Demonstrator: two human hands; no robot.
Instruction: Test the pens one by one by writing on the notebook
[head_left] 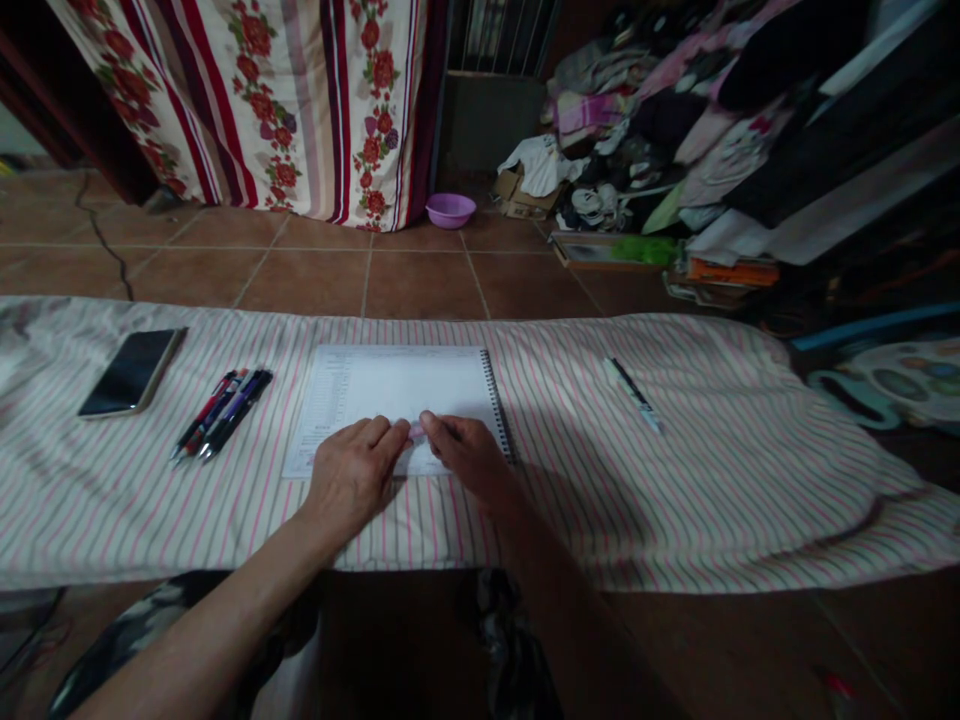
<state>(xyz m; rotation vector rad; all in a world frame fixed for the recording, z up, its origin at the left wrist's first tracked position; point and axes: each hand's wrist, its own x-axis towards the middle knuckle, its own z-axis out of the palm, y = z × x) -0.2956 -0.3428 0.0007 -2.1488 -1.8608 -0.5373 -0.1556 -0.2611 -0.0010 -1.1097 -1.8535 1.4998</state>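
A spiral-bound notebook (405, 380) lies on the striped cloth, its wire binding on the right and a printed form along its left side. Over its lower part, my left hand (356, 465) and my right hand (469, 450) meet with fingers closed. Between their fingertips shows a small pinkish object (417, 430), held from both sides; its kind is too small to make out. Off to the right, a slim dark pen (634, 392) with a pale end lies apart from my hands. Several pens (223, 415) lie bunched left of the notebook.
A smartphone (133, 372) rests at the far left of the striped cloth (570, 500). Beyond are a tiled floor (315, 270), a flowered curtain (277, 110), a purple basin (451, 210) and piled clothes (637, 130). A blue-rimmed item (855, 395) stands at right.
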